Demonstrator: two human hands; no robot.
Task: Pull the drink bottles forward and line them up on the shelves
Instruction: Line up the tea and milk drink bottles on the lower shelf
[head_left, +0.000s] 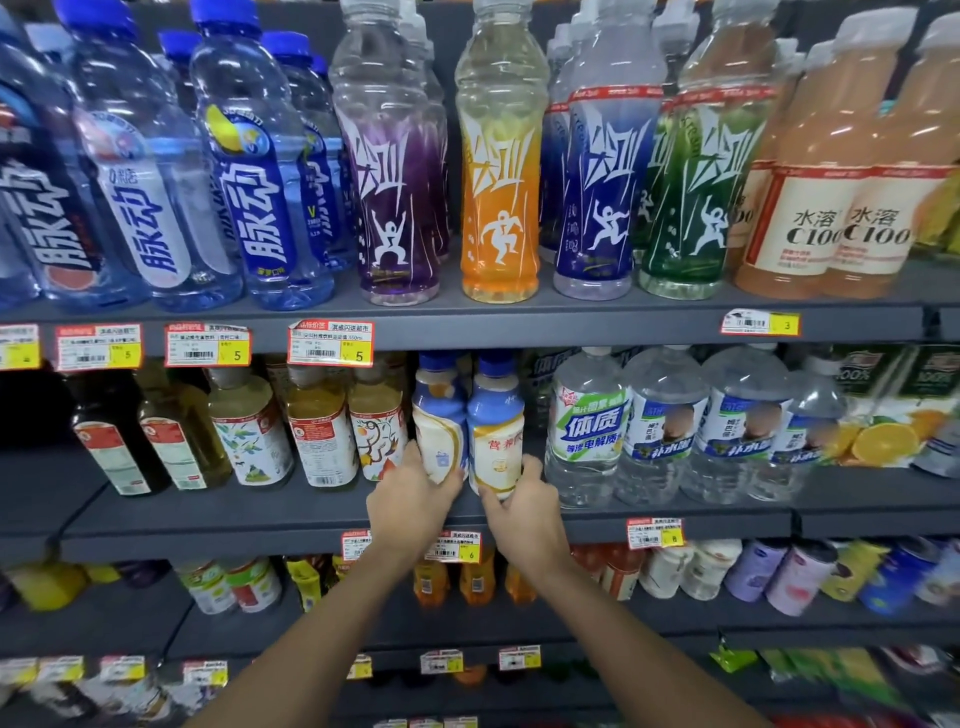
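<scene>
Two white milk-drink bottles with blue tops stand side by side on the middle shelf (311, 512). My left hand (410, 501) grips the base of the left milk bottle (439, 426). My right hand (524, 501) grips the base of the right milk bottle (496, 431). Both bottles stand upright near the shelf's front edge. To their left are tea bottles (317, 426); to their right are clear electrolyte water bottles (587, 431).
The top shelf holds blue sports-drink bottles (260, 171), colourful bottles (498, 171) and peach juice bottles (826, 197). Juice cartons (883, 405) stand at the far right of the middle shelf. Price tags (330, 343) hang on the shelf edges. Lower shelves carry small bottles and cups (753, 571).
</scene>
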